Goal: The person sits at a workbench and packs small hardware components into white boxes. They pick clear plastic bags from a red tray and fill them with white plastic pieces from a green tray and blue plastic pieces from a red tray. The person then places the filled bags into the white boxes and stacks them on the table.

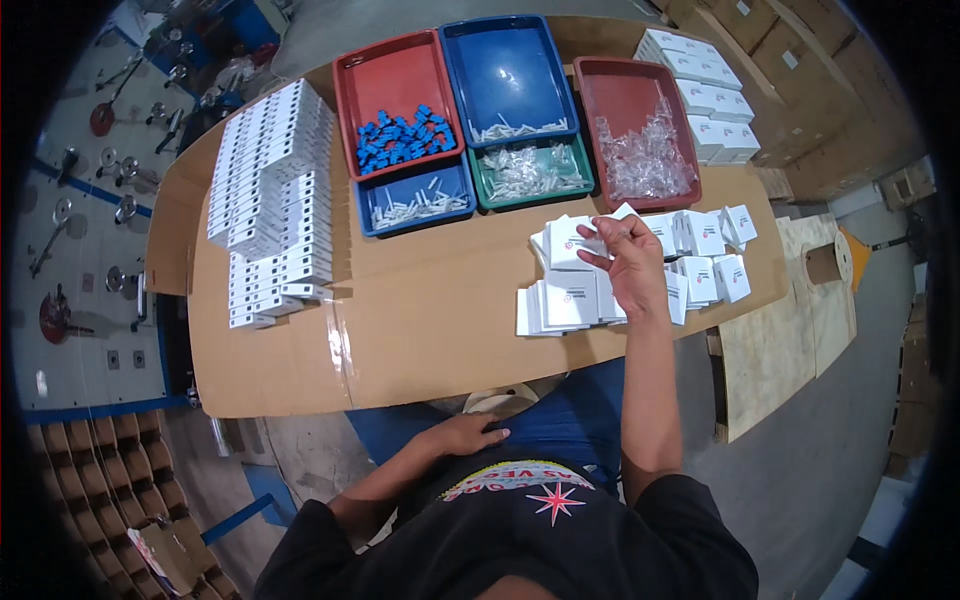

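My right hand (630,268) is raised over the near right part of the cardboard-topped table. Its fingers are curled, and a small shiny bit shows between them, too small to name. Below and around it are flat white boxes (570,300) with small printing, standing in leaning rows. My left hand (465,435) lies on my lap near the table's front edge, fingers stretched out and holding nothing. Beyond the right hand stands a red tray (625,85) with clear plastic pieces (650,160).
Stacked white boxes (280,170) stand at the left, more white boxes (715,100) at the far right. Blue clips (400,138) fill part of another red tray (395,70). Blue trays (505,65) and a green tray (530,195) hold small parts. A wooden pallet (775,340) lies right.
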A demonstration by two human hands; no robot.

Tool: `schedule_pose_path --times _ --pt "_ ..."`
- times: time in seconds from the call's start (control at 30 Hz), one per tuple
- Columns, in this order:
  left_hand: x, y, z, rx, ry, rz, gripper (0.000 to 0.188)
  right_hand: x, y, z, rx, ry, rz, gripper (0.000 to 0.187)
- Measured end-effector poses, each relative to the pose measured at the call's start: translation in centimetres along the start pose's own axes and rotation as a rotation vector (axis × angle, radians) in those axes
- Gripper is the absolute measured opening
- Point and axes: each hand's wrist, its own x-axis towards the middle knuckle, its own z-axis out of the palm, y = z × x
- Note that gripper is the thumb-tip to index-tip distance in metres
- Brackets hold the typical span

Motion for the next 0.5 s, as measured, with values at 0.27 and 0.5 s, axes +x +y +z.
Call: schedule_pose_path --times 0.27,0.5 --pt "-1.5 6.5 -5.6 -0.325 0.483 0.342 0.037 -4.3 2.0 1.2 0.009 -0.143 0.051 0.020" --pt "0.4 4.6 -2.7 -0.640 0.719 0.381 0.027 -3.5 1.7 2.3 -0.142 -0.150 0.072 0.016"
